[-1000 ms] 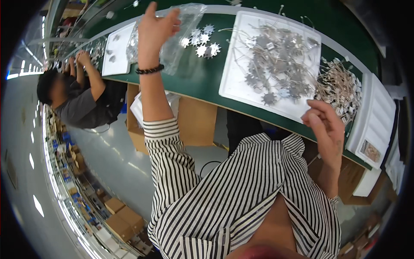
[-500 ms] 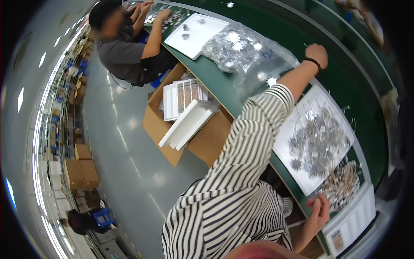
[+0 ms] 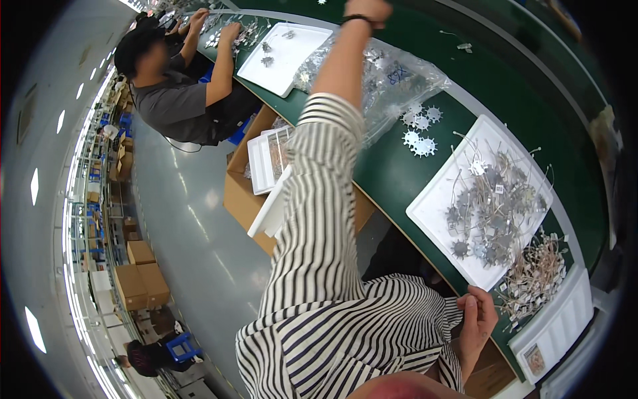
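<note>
My left hand [image 3: 369,10] is stretched far out over the green conveyor belt at the top edge, beyond the clear plastic bag. Its fingers are partly cut off, so what they hold does not show. Down at the near right, my right hand [image 3: 477,322] is loosely bent with nothing visible in it, by the corner of a white tray [image 3: 428,209]. In that tray lies a heap of silvery star-shaped metal plates [image 3: 495,213] with thin wires. Several loose star-shaped plates [image 3: 420,136] lie on the green table between tray and clear plastic bag [image 3: 392,83].
A pile of wired connectors [image 3: 535,279] and a white foam tray [image 3: 558,326] lie beyond my right hand. A small wired part [image 3: 464,47] rests on the belt. An opened carton [image 3: 239,199] stands beside the table. A co-worker [image 3: 169,93] sits at the far left near another white tray [image 3: 282,46].
My left hand has swung left and farther away across the belt. A small wired part now lies on the belt near where it was. My right hand has shifted slightly.
</note>
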`<state>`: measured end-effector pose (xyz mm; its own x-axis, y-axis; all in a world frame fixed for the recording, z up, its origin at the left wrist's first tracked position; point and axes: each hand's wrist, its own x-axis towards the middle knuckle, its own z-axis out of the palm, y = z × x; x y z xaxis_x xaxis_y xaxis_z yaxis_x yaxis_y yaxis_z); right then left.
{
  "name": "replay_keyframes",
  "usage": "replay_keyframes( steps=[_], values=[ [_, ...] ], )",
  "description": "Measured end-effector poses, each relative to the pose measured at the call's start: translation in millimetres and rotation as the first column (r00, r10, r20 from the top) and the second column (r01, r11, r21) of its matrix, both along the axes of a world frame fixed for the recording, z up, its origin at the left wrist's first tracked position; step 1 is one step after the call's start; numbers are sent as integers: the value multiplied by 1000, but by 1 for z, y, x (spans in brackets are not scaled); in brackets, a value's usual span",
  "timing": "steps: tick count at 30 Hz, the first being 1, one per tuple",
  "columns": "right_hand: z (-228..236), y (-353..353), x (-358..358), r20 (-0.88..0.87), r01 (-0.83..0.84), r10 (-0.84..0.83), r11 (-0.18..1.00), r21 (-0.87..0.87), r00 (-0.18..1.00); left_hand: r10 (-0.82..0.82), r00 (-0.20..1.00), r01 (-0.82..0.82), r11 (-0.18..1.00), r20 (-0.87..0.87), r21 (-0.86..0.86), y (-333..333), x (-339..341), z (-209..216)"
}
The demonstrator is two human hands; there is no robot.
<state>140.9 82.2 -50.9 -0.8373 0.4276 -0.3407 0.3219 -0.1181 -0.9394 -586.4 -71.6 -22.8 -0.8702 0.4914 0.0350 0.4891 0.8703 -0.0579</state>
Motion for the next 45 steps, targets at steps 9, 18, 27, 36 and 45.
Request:
replay_keyframes(
  steps=[9, 18, 27, 36, 45],
  values=[
    [7, -13, 4, 60, 37, -43, 995, 88, 997, 131, 767, -517, 706, 628, 484, -5, 108, -16],
    [6, -12, 6, 0, 54, -54, 989, 140, 999, -246, 799, -189, 764, 549, 617, 16, 232, -29],
    [16, 38, 29, -147, 304, -272, 912, 275, 951, -188, 982, 182, 938, -7, 294, 1, 349, -96],
    [13, 182, -19, -145, 309, -312, 578, 756, 939, -147, 984, 179, 796, -101, 578, 7, 361, -93],
    [-49, 269, 8, 67, -15, -60, 626, 780, 996, 12, 974, 193, 479, -225, 857, 17, 371, -89]
  ],
)
